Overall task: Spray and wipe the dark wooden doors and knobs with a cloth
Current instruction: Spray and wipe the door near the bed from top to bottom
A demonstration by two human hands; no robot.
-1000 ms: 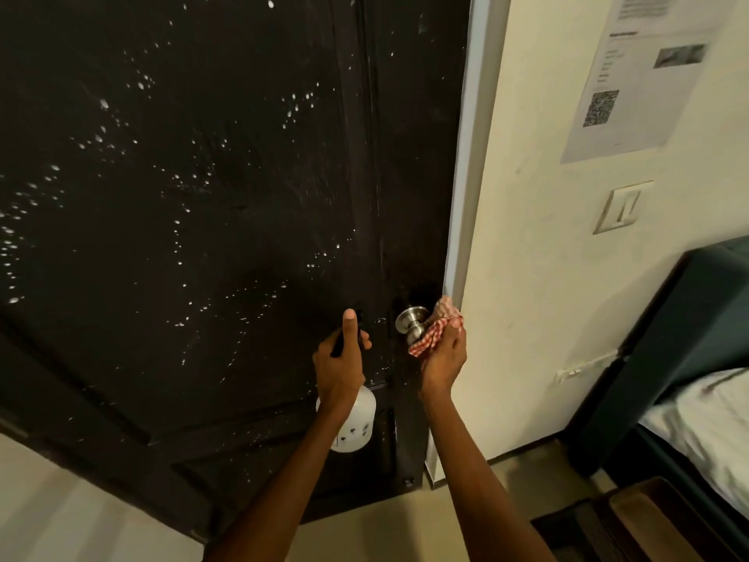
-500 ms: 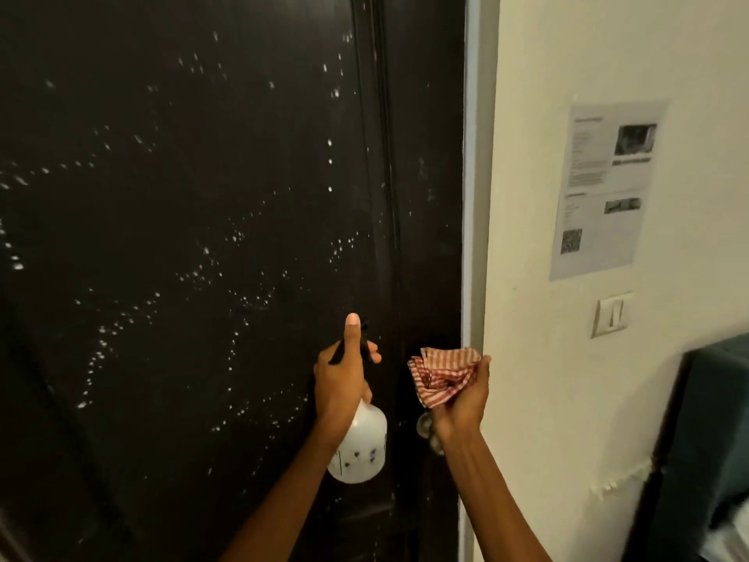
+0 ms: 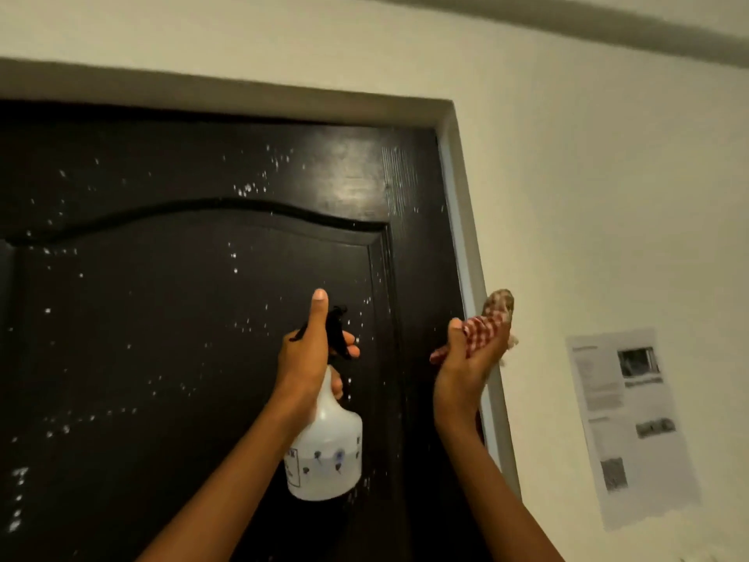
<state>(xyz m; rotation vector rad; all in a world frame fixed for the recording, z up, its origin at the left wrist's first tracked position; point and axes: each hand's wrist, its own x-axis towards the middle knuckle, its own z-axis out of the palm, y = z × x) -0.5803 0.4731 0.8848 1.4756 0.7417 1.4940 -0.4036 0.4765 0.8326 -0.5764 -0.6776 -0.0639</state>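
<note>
White spray bottle [image 3: 324,448] in left hand [image 3: 308,354], checked cloth [image 3: 484,326] in right hand [image 3: 466,358], label unreadable.

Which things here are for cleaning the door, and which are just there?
For the job:
- dark door, dotted with spray drops
- spray bottle, held by the left hand
- checked cloth, held by the right hand

Just there:
- printed paper stuck on the wall
- pale door frame
</note>
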